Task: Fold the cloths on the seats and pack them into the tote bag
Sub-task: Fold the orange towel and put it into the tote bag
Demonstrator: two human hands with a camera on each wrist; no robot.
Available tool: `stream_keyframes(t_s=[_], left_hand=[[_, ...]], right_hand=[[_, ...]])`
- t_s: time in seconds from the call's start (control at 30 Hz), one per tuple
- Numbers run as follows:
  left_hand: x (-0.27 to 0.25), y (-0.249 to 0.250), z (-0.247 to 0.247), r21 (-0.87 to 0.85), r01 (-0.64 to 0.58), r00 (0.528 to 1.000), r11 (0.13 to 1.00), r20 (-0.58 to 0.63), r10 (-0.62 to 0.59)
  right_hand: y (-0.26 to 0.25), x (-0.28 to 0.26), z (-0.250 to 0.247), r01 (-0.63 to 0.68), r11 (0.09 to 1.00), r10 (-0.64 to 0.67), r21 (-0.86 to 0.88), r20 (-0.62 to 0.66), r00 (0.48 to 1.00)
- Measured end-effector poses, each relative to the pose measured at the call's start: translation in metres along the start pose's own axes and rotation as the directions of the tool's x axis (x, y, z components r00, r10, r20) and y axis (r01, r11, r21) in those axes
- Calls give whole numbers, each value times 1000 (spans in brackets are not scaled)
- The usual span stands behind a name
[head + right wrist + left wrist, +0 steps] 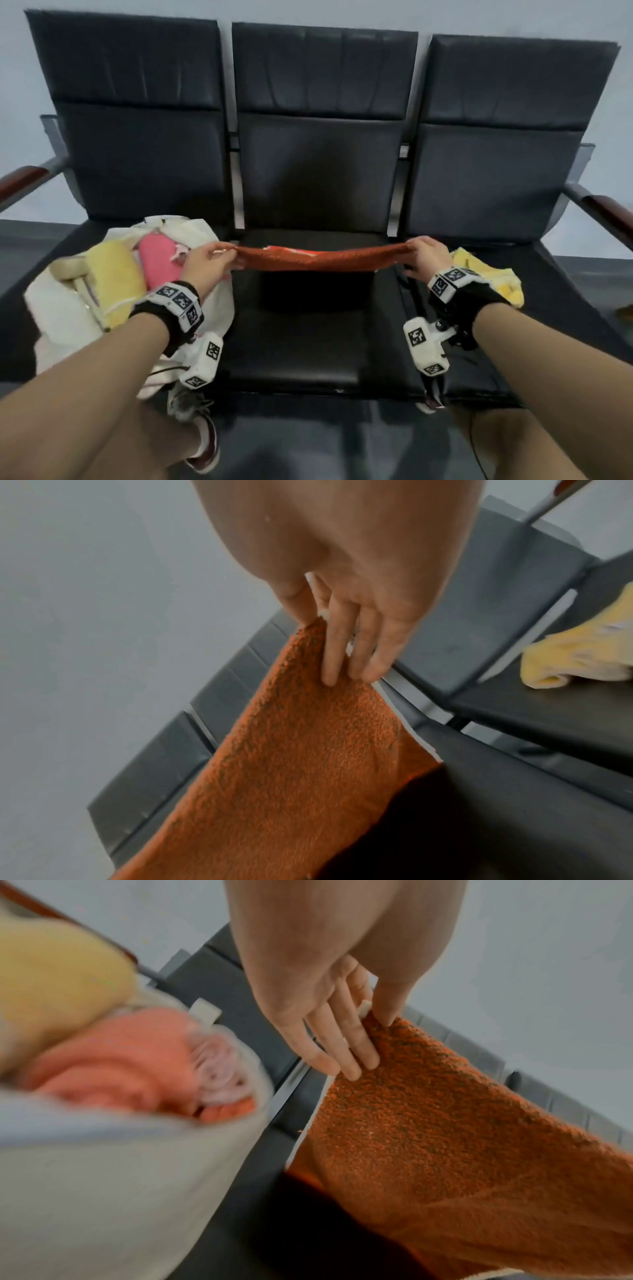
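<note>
Seats [301, 335]: three, black, padded, joined in a row, with one wood-capped armrest [20, 181] at each outer end. Cloths: four counted. One orange cloth [318, 258], coarse terry pile with a pale edge strip, held stretched in a horizontal band in the air over the middle seat, sagging slightly at the centre, clear of the cushion. One yellow cloth [493, 274], crumpled, lay on the right seat just behind the right wrist. Two more sat inside the tote bag [61, 308]: a yellow roll [113, 274] and a pink roll [157, 260], side by side. Tote bag: one, cream fabric, mouth open, rested on the left seat. Left hand [205, 263] pinched the left end of the orange cloth, thumb on one face, fingers [342, 1053] laid nearly straight on the other. Right hand [424, 257] pinched the right end likewise, thumb against fingers [346, 653]. Wrist units [178, 301]: two, one strapped on each forearm, black bands with white marker blocks.
</note>
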State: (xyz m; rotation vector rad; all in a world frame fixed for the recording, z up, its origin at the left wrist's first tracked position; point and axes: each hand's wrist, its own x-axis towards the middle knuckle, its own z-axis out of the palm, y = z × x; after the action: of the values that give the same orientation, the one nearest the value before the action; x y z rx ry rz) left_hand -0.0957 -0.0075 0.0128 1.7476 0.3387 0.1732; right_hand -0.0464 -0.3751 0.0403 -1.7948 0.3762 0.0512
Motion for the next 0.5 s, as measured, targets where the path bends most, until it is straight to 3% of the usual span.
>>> stream_keyframes(t_s=[0.07, 0.13, 0.2, 0.27, 0.3, 0.33, 0.4, 0.5], left_hand=[[-16, -40, 11, 119, 19, 1000, 993, -2, -19], [-30, -61, 20, 428, -74, 997, 901, 3, 80], [-49, -67, 27, 715, -230, 971, 660, 125, 203], [-68, -70, 34, 851, -324, 945, 414, 275, 175], [-76, -73, 37, 885, -324, 946, 333, 305, 110], [-80, -79, 37, 903, -287, 956, 318, 293, 30], [-79, -96, 31, 903, -133, 967, 408, 208, -144], [-70, -116, 19, 849, 68, 933, 524, 132, -335]], right_hand=[[55, -8, 7, -138, 983, 146, -117, 59, 988], [106, -17, 13, -334, 923, 360, -191, 123, 925], [142, -29, 17, -451, 850, 503, -271, 166, 848], [156, -38, 18, -454, 810, 537, -371, 159, 829], [158, -40, 16, -433, 803, 527, -409, 148, 837], [156, -43, 15, -417, 795, 523, -441, 149, 839], [145, -43, 13, -359, 763, 499, -537, 136, 856], [120, -35, 19, -205, 682, 359, -703, 77, 930]])
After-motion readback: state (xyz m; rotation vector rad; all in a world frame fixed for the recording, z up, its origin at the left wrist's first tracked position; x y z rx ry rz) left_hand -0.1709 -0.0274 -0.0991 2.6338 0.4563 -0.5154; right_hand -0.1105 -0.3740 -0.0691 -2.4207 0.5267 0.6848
